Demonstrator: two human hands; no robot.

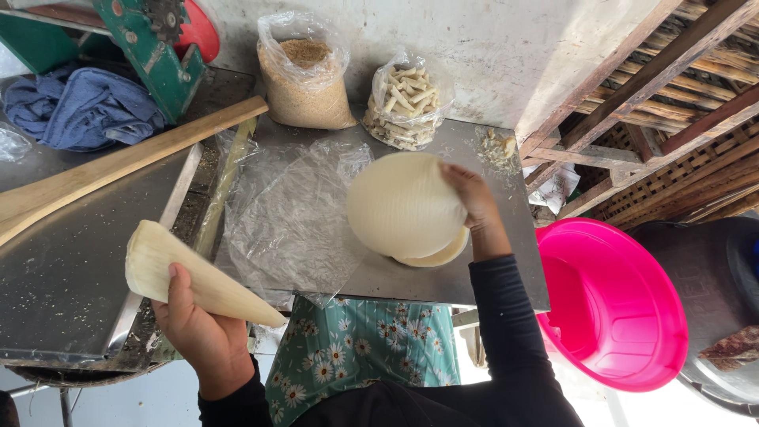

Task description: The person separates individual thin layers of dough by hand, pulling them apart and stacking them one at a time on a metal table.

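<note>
My left hand (198, 328) holds a pale cream cone-shaped husk (190, 277), wide end up and left, above the front edge of the metal table (63, 261). My right hand (474, 202) grips the rim of a round, ribbed cream sheet (403, 204), lifted off a small stack of the same sheets (443, 253) on the steel plate (490, 269). A crumpled clear plastic sheet (292, 213) lies between the two hands.
Two clear bags stand at the back: one of brown crumbs (304, 79), one of pale sticks (407, 99). A wooden handle (118, 162) crosses the left table. Blue cloth (79, 107) and a green machine (150, 47) sit far left. A pink basin (613, 304) is at right.
</note>
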